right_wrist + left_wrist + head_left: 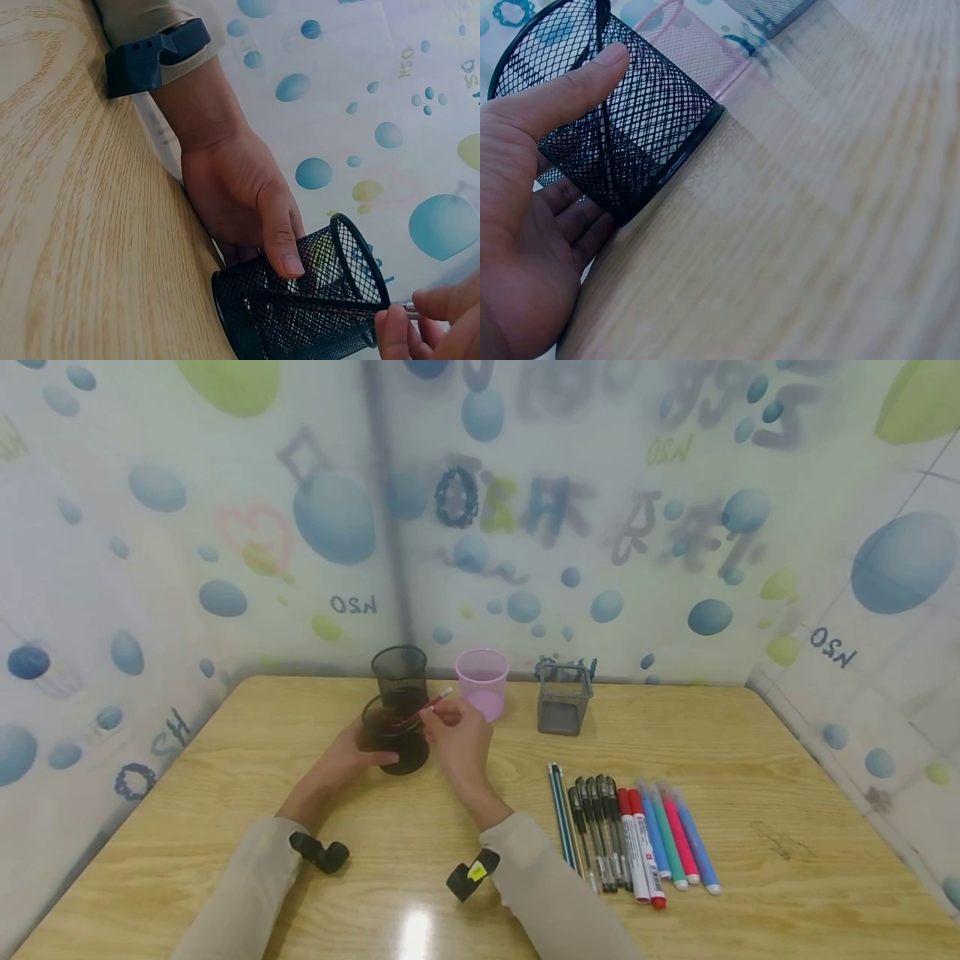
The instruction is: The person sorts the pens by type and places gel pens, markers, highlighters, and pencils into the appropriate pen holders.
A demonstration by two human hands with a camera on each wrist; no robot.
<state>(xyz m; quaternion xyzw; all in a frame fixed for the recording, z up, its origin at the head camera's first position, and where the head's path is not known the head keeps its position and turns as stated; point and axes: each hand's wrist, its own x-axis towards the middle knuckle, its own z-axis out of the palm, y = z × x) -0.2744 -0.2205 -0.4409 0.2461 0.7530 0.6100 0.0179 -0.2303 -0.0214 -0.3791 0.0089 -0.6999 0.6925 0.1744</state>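
A black mesh pen cup stands upright on the table, with my left hand gripping its side. In the left wrist view the thumb lies over the near wall of the mesh and the other fingers reach around below. My right hand pinches a thin red pencil between thumb and fingers at the cup's rim. The pencil leans into the cup, its pale end sticking up out of the pinch. Through the mesh in the right wrist view, the dark slanted shaft shows inside the cup.
Behind stand another black mesh cup, a pink cup and a grey square mesh holder. To the right lie dark pencils, several black pens, red-capped white markers and coloured felt-tip pens. A patterned wall borders the table.
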